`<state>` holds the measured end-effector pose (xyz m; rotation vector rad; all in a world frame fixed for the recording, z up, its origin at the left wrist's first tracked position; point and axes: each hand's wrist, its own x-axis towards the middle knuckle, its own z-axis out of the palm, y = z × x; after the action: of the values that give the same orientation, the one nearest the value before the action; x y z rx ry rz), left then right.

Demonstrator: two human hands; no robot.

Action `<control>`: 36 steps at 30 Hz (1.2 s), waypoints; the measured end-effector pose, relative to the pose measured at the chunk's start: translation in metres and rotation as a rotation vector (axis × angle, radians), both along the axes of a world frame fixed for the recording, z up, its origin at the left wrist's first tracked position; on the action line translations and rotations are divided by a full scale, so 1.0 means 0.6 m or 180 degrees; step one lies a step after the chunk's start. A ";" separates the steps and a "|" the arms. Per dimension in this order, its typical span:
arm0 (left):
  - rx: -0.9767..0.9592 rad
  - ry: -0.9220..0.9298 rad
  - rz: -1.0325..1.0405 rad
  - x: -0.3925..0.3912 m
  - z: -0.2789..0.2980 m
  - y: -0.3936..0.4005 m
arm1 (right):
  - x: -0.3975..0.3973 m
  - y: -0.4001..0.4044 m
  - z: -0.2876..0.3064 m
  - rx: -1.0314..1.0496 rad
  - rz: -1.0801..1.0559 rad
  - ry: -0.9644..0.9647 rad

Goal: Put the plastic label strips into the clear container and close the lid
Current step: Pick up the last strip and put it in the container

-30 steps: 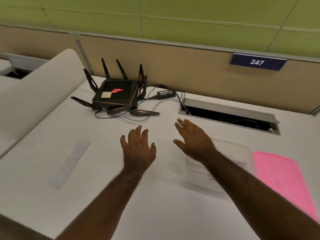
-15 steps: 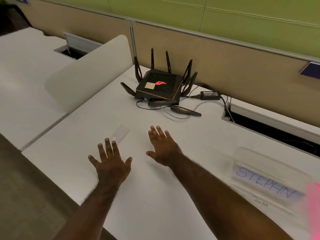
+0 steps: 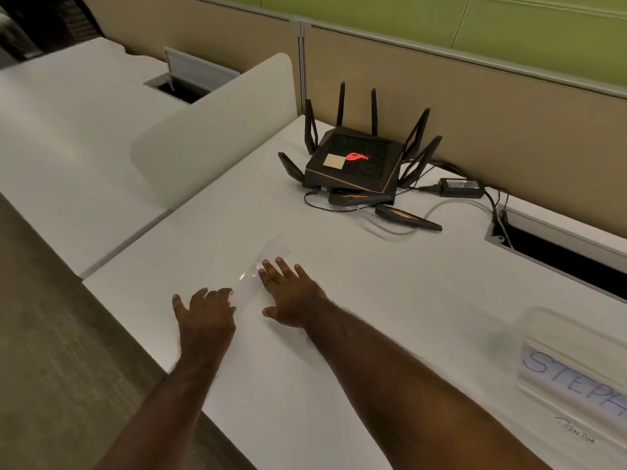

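We've got both hands flat, fingers spread: left hand (image 3: 203, 313) and right hand (image 3: 291, 296) touching the label strip (image 3: 263, 269), clear container (image 3: 573, 364) at 3 o'clock on the counter (image 3: 390, 300).

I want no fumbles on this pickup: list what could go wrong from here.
1. The label strip lies flat on the desk under the fingertips of both hands, left hand and right hand; it may slide instead of lifting.
2. The clear container sits far to the right, so the strip could slip during the carry.
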<state>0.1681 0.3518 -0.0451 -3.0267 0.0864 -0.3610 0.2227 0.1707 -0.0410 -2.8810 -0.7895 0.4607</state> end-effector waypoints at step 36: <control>-0.1411 0.2225 -0.2383 -0.019 0.229 -0.487 | -0.321 -0.668 0.189 0.0131 -0.1564 -0.1160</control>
<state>0.1565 0.0596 0.0926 -3.2362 1.3486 0.7580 0.0304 -0.2300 0.0723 -3.0047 -0.0974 -0.1367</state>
